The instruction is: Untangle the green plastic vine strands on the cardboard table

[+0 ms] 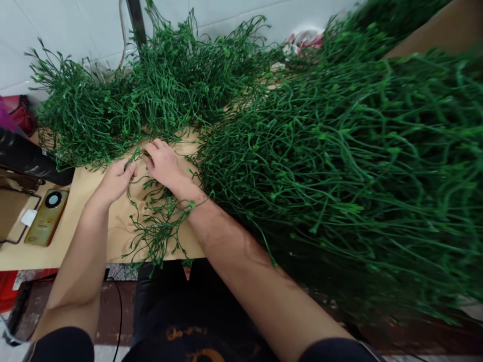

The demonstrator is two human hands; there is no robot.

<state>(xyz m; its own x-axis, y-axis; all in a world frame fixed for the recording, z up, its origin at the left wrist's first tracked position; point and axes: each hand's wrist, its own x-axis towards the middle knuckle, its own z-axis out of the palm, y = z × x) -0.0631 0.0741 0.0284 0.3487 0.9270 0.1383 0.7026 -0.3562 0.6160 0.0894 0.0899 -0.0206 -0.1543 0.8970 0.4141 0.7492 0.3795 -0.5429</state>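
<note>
My left hand is closed around a green plastic-looking plant stem above the brown table. Close beside it on the right, my right hand has its fingers curled toward the stem's upper end; its fingertips are partly hidden. Below both hands a small bunch of green stems lies near the table's front edge. Behind the hands a long heap of the same stems runs along the wall. A much bigger pile of stems fills the right side, next to my right forearm.
Brown paper-like covering lies on the table. To the left are a phone, a black bottle and a clipboard-like item. A white container stands by the tiled wall. Cardboard shows at upper right.
</note>
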